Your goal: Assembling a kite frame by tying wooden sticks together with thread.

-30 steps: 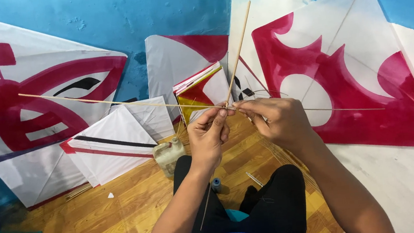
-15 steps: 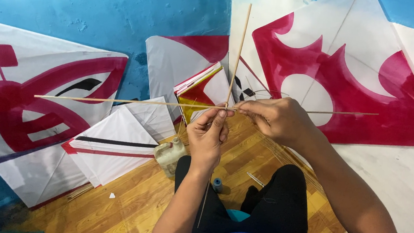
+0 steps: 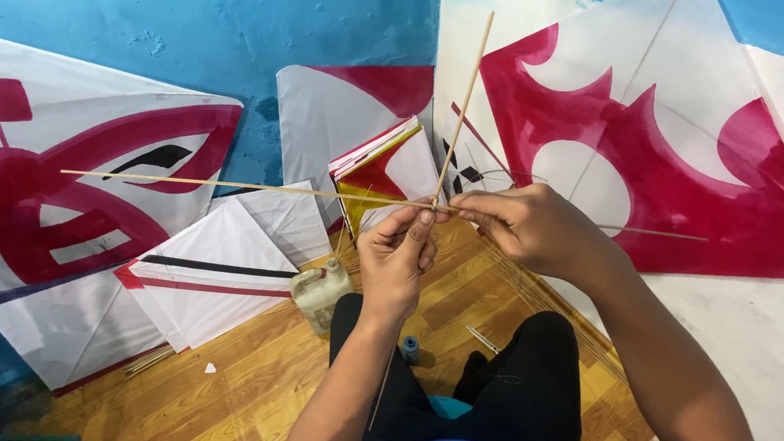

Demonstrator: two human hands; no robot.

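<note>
Head view: person sits on the wooden floor [image 3: 193, 427], legs out, w/ both hands raised in front of the chest. Left hand [image 3: 395, 258] and right hand [image 3: 530, 227] meet fingertip to fingertip right where two thin bamboo sticks cross. Long stick [image 3: 247, 186] lies nearly level, running from far left, through the pinch, and out to the right past the right wrist. Second stick [image 3: 467, 100] rises steeply up and slightly right from the same crossing. Both hands are pinched closed on that crossing; left thumb and forefinger on the near-left side, right fingers curled over from the right. Neither hand nearer, really; both at the joint. Forearms angle up and inward from the body. Around: big white-and-red kites [image 3: 649, 132] lean on the blue wall [image 3: 233, 26], a stack of folded kites [image 3: 218, 283] on the floor at left, a small plastic jug [image 3: 320, 293] by the left knee, a blue thread spool [image 3: 410, 348] between the legs.
</note>
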